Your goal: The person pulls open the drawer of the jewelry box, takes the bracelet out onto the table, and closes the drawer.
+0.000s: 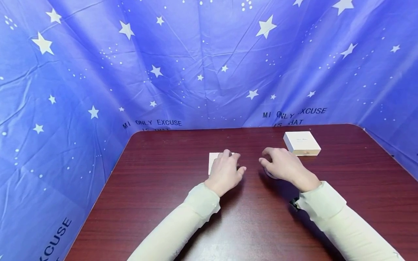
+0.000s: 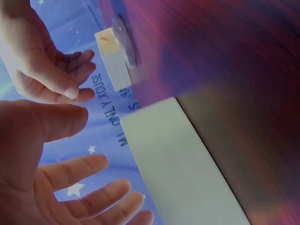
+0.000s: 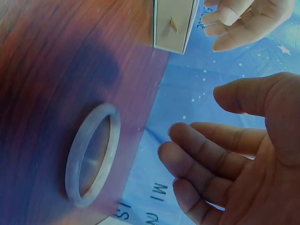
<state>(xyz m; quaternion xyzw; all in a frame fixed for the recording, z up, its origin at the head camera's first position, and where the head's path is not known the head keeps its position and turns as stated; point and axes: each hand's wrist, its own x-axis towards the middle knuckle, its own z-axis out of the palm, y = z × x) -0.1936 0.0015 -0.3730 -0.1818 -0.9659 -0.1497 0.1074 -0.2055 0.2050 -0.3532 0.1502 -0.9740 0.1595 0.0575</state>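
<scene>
My left hand (image 1: 225, 172) hovers over a small white box (image 1: 213, 159) near the middle of the table, covering much of it in the head view. Its fingers are extended and hold nothing in the left wrist view, where the white box fills the lower part. From the right wrist view, this box shows a small pull tab on its end. A pale, glossy bangle (image 3: 77, 150) lies flat on the table under my right hand (image 1: 284, 165). The right hand's fingers are loosely bent, apart from the bangle, with nothing between them. In the head view the hand hides most of the bangle.
A second white box (image 1: 302, 141), with faint print on its lid and a small tab on its front, stands at the back right, beyond the right hand. The dark red wooden table (image 1: 254, 224) ends at a blue star-patterned cloth (image 1: 202, 54) behind and at both sides.
</scene>
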